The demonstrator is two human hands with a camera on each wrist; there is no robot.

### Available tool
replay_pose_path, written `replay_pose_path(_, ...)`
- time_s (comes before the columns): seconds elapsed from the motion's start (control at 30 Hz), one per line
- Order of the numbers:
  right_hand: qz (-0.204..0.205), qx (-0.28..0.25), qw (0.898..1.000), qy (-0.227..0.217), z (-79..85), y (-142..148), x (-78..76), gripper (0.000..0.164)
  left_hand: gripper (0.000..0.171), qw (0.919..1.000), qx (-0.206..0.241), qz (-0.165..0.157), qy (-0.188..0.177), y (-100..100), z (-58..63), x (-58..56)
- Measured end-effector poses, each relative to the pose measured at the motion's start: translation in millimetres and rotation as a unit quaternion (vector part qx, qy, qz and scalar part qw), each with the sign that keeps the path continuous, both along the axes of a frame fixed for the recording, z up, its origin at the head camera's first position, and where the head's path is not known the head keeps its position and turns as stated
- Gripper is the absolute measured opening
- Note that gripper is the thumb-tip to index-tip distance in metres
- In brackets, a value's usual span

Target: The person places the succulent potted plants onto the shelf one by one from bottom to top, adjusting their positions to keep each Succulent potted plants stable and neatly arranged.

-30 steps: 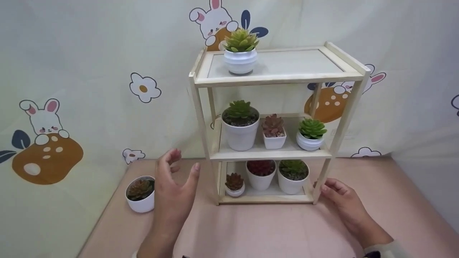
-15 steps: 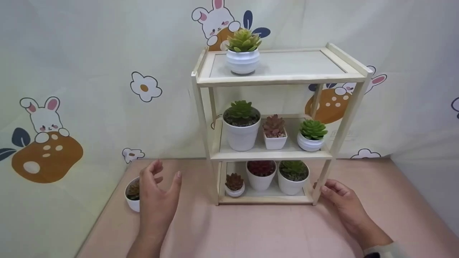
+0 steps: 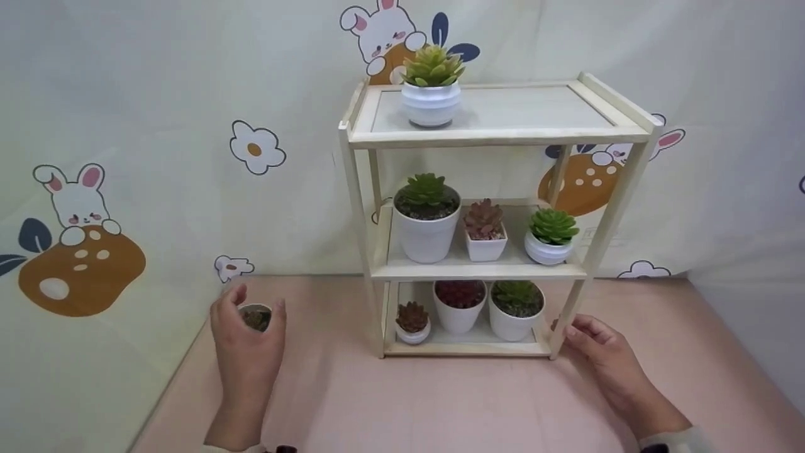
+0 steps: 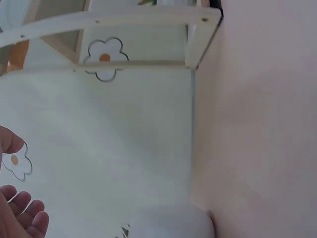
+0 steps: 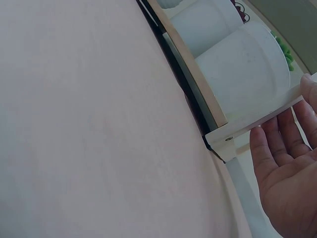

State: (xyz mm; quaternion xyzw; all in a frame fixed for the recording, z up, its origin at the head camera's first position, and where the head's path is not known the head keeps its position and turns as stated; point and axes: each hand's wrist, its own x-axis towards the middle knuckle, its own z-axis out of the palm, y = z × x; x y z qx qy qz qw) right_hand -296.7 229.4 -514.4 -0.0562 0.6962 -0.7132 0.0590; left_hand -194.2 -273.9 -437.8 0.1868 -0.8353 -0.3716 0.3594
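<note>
At the left of the head view, my left hand [image 3: 248, 340] has its thumb and fingers spread apart, with a potted succulent [image 3: 256, 318] showing between them and the hand hiding most of its white pot. In the left wrist view that white pot [image 4: 173, 223] stands at the bottom edge, apart from the visible fingertips [image 4: 37, 225]. My right hand [image 3: 607, 362] pinches the lower right front leg of a three-tier wooden shelf [image 3: 478, 272]. Thumb and fingers lie on either side of that leg [image 5: 267, 116] in the right wrist view.
On the top tier is a yellow-green succulent [image 3: 432, 94]. The middle tier bears a large white pot [image 3: 427, 233], a square pot [image 3: 485, 245] and a small ribbed pot [image 3: 549, 248]. Three more pots stand on the bottom tier [image 3: 465, 349]. Behind the pink tabletop [image 3: 440, 402] hangs a bunny-print cloth [image 3: 188, 94].
My left hand has moved left, away from the shelf, and now overlaps the potted succulent in the head view. My right hand has stayed at the shelf leg.
</note>
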Motion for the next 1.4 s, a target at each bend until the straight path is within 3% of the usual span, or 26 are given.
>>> replay_pose_path(0.2, 0.008, -0.005, 1.000, 0.002, 0.3, 0.7, 0.3, 0.046, 0.067, 0.9992, 0.008, 0.039, 0.004, -21.1, -16.7, -7.1)
replay_pose_path(0.3, 0.010, -0.004, 1.000, 0.006, -0.3, 0.8, 0.0, 0.046, 0.077, 0.9979, 0.020, 0.055, -0.027, -28.5, -24.5, -9.8)
replay_pose_path(0.43, 0.008, 0.001, 1.000, 0.006, -1.4, 1.2, -0.7, 0.044, 0.103, 0.9934, 0.045, 0.067, -0.081, -34.5, -34.3, -12.9)
replay_pose_path(0.63, 0.009, -0.002, 1.000, 0.003, -1.7, 1.8, -1.2, 0.043, 0.127, 0.9879, 0.067, 0.075, -0.118, -42.2, -46.7, -14.9)
replay_pose_path(0.9, 0.007, 0.003, 1.000, -0.004, -1.4, 1.5, -1.4, 0.044, 0.137, 0.9748, 0.113, 0.040, -0.188, -55.3, -55.0, -13.3)
replay_pose_path(1.4, 0.009, 0.001, 1.000, -0.004, 0.7, 1.2, -0.1, 0.045, 0.134, 0.9469, 0.180, -0.059, -0.260, -84.9, -69.8, -8.4)
